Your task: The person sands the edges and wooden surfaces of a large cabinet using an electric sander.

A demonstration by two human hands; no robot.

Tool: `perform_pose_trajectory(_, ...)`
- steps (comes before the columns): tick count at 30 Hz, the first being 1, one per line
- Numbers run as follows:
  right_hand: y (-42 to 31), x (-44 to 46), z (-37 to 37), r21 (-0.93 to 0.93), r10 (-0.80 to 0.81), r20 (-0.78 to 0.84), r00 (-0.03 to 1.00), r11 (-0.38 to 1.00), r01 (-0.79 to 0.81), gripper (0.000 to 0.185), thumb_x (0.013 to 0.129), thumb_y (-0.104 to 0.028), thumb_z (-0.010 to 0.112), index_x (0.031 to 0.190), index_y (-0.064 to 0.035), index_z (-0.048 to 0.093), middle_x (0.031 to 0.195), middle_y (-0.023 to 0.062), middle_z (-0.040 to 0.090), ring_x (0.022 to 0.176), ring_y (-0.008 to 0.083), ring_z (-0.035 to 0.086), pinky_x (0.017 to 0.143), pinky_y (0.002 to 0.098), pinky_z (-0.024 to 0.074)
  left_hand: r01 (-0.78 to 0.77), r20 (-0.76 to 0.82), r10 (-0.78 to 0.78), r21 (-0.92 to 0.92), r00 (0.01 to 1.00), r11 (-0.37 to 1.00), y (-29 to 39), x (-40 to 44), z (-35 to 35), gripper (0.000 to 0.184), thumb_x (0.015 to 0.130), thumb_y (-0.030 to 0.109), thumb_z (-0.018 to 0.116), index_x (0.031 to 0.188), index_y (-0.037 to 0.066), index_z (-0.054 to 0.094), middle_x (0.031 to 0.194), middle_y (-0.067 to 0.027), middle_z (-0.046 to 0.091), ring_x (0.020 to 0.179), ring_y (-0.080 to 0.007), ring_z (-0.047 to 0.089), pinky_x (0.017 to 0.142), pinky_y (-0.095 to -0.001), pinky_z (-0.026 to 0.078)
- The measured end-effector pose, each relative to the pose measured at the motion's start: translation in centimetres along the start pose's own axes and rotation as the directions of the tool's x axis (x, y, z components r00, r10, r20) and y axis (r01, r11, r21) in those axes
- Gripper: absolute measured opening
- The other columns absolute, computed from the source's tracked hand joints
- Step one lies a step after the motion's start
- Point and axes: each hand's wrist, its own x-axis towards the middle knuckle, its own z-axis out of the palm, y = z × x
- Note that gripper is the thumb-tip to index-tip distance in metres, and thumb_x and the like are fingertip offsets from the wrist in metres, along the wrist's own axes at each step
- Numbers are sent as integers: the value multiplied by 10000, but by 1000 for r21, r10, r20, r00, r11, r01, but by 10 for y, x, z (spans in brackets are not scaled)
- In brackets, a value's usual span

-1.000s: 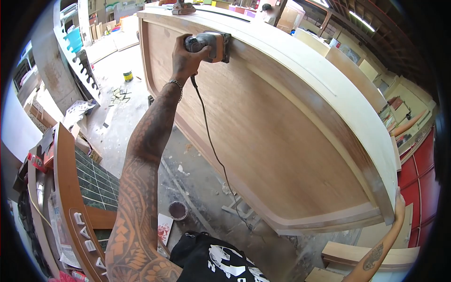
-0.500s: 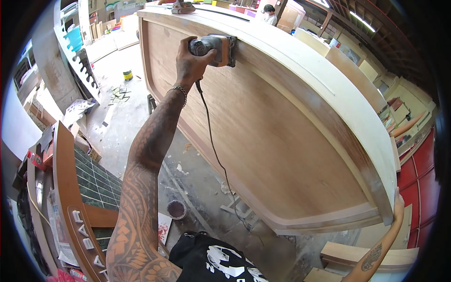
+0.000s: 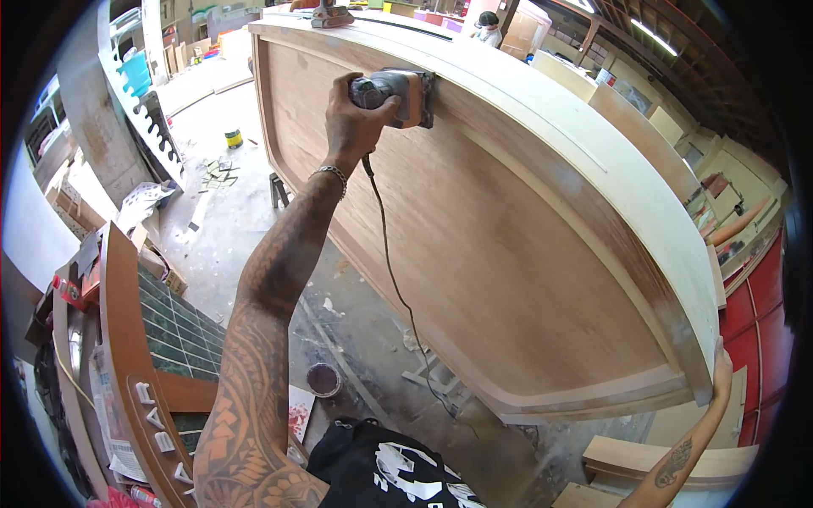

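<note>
My left hand [image 3: 357, 118] is wrapped round a corded power sander [image 3: 396, 97], its pad against the upper border of a large wooden panel [image 3: 474, 245]. The sander's thin black cord [image 3: 389, 254] hangs down across the panel. The panel is upright, with a raised frame and a curved, pale top edge [image 3: 593, 144]. At the far right, my right hand [image 3: 721, 369] grips the panel's edge near its lower corner; some of its fingers are hidden.
Another power tool [image 3: 332, 15] stands on the top edge at the far end. On the floor are a yellow tin [image 3: 234, 138] and a round container [image 3: 323, 380]. A curved wooden piece [image 3: 127, 339] leans at left. A person [image 3: 486, 32] is in the background.
My left hand and the sander have shifted slightly right and down along the panel's border. My right hand keeps its place at the edge. The view has tilted a little.
</note>
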Motion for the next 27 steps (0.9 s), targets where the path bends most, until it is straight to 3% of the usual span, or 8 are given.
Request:
perform_pose_trajectory(4,1,2,-5,-29,4,47,999,1000,-2,827,1018,-645,488,1396,86,562,1363,190,630,1271,266,570,1103,365,387,-12,39,13,-24,999,1000,6,-10,3,744,708,294,919,1296,40,540,1073,-142,665,932,-225,685,794,-354,587)
perform_pose_trajectory(10,11,10,-4,30,-1,48,999,1000,0,824,1025,-639,476,1409,86,552,1377,189,623,1280,265,567,1109,369,383,-272,105,272,-13,957,962,24,-23,-5,745,680,285,943,1268,45,554,1148,-139,619,1010,-262,662,857,-391,568)
perform_pose_trajectory(12,11,9,-6,16,-27,62,998,1000,26,831,1026,-640,469,1427,85,534,1408,196,604,1312,268,550,1128,372,369,-269,130,271,-31,954,963,26,-25,-8,741,673,274,944,1267,60,557,1165,-145,606,1026,-279,659,864,-401,568)
perform_pose_trajectory(14,24,16,-10,16,-23,59,998,1000,22,834,1027,-641,467,1436,84,524,1422,198,595,1328,269,539,1138,373,360,-326,162,333,-66,929,943,26,-26,-9,710,668,304,930,1251,95,584,1151,-162,615,1038,-351,663,863,-450,583)
perform_pose_trajectory(18,16,12,-11,-13,-6,87,996,1000,7,842,1026,-642,466,1451,83,506,1450,202,574,1362,273,515,1159,375,340,-359,166,365,-70,916,931,17,-19,-9,704,656,291,934,1241,102,590,1147,-155,619,1038,-358,663,866,-450,583)
perform_pose_trajectory(20,18,11,-6,-38,-41,33,999,998,42,842,1024,-660,446,1425,75,540,1388,194,610,1286,267,555,1116,377,377,-413,132,409,9,903,911,9,-9,-10,765,658,275,955,1283,79,559,1150,-141,615,1015,-298,669,861,-412,576)
perform_pose_trajectory(25,23,11,-8,-65,-74,-11,997,995,73,862,1019,-681,433,1413,76,553,1353,190,633,1236,268,584,1090,385,401,-297,103,296,-7,950,955,-7,19,-8,810,677,320,962,1305,44,531,1146,-160,678,1010,-245,703,845,-370,598)
perform_pose_trajectory(27,19,10,-10,-60,-37,24,999,997,38,848,1023,-649,465,1452,81,507,1446,199,579,1360,270,515,1160,371,338,-228,97,231,-42,968,973,-11,29,-8,788,667,318,951,1285,46,544,1158,-161,649,1034,-278,683,870,-401,584)
